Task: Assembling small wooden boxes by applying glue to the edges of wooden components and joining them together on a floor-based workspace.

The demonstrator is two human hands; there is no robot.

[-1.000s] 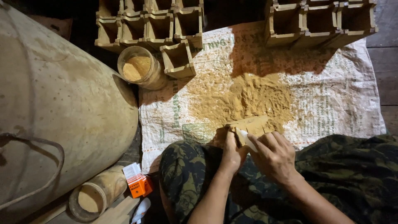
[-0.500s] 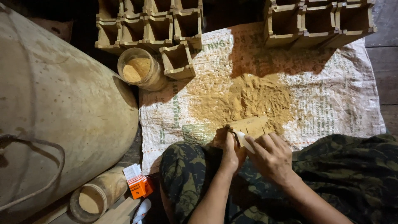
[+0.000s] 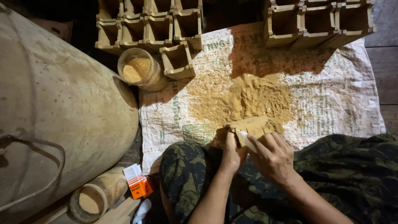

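A big dusty drum (image 3: 62,108) fills the left side, lying on its side with a wire handle, well clear of the work. A printed woven sack (image 3: 340,99) is spread flat on the floor, seemingly to catch spill; its faded green and red print shows around a loose heap of tan powder (image 3: 248,99) in its middle. Along its far edge stand two clusters of open-topped square moulds (image 3: 145,25), one at the top left and another (image 3: 319,20) at the top right, all tan with dust and close enough to reach. One single mould (image 3: 178,62) sits apart, just beside a clear jar (image 3: 139,69) of the same powder. A second round container (image 3: 97,197) of powder lies near the person's knee, next to a small orange carton (image 3: 140,186) with a white flap. Between the knees, at the near rim of the heap, the left hand (image 3: 232,154) clamps its fingers on a small tan box (image 3: 251,126) to steady it, while the right hand (image 3: 273,157) has its fingers pinched together on a thin white tool (image 3: 247,141) laid against the box.
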